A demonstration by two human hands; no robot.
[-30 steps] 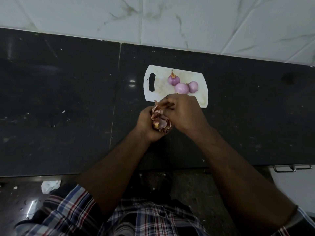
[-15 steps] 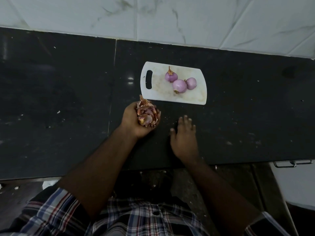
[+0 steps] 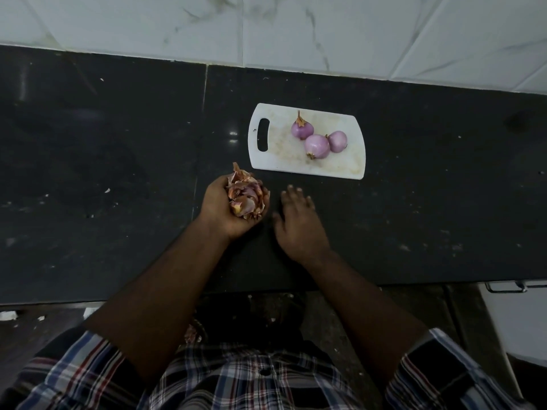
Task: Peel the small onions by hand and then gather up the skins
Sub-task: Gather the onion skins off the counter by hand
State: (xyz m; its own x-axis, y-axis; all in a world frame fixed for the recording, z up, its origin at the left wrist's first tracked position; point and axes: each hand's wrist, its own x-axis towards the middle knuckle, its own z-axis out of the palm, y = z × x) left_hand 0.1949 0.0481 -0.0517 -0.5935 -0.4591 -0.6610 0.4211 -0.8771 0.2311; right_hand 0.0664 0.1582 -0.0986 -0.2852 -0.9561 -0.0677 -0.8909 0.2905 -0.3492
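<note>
Three peeled purple onions (image 3: 317,146) lie close together on a small white cutting board (image 3: 278,155) at the back of the black counter. My left hand (image 3: 219,208), palm up just off the board's near-left corner, is cupped around a heap of dry brown-pink onion skins (image 3: 245,195). My right hand (image 3: 299,223) rests flat on the counter to the right of the left hand, fingers spread, with nothing in it.
The black stone counter (image 3: 103,173) runs the full width, dotted with small pale specks. A white marbled tile wall (image 3: 266,28) rises behind it. A scrap of skin (image 3: 192,332) shows below the counter's front edge, and a white cabinet with a metal handle (image 3: 509,287) stands at the lower right.
My right hand left the skins in my left hand and came down flat on the counter to the right. My left hand, still holding the skins, shifted slightly left.
</note>
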